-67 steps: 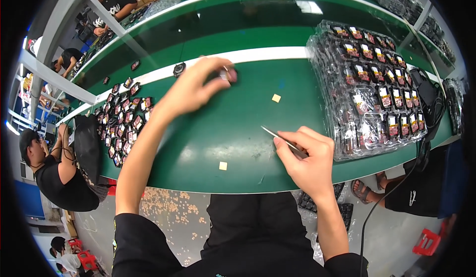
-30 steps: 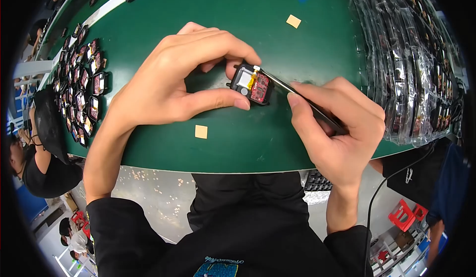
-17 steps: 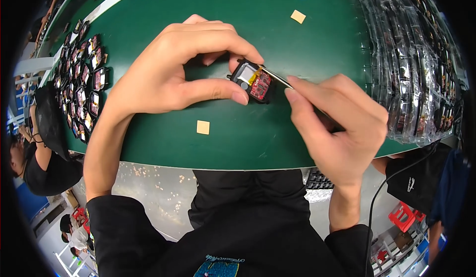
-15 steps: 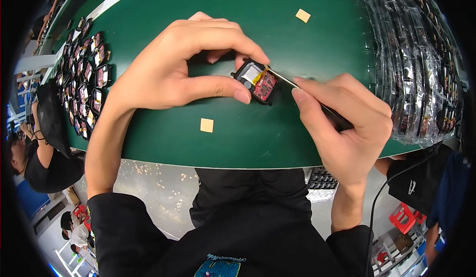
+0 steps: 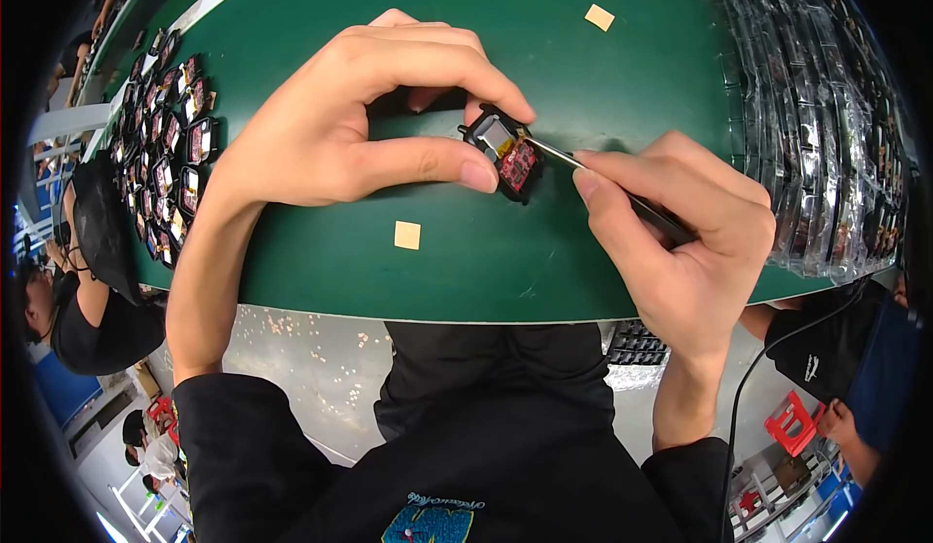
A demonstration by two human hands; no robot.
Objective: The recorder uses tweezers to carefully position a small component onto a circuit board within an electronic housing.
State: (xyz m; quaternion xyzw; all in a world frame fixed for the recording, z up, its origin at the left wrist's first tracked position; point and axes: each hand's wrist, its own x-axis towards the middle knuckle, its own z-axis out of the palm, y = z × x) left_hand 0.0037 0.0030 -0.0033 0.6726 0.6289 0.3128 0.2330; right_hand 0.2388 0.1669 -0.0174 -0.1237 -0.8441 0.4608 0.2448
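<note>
Between thumb and index finger, my left hand grips a small black device housing over the green table. Its open side shows a red circuit board, a silvery block and a bit of yellow tape. My right hand is closed in a pen grip on slim dark tweezers with a bright metal end. That metal tip touches or nearly touches the upper right edge of the housing, by the board; exact contact is too small to tell.
Many similar open housings crowd the table's left side. Stacked clear plastic trays fill the right. Two small beige squares lie on the green tabletop, one near, one far. Other people sit at both sides; a black cable hangs at right.
The housing has tilted slightly in my left fingers, and its board now faces more to the side. The tweezer tip stays at its upper right edge. The view has shifted a little.
</note>
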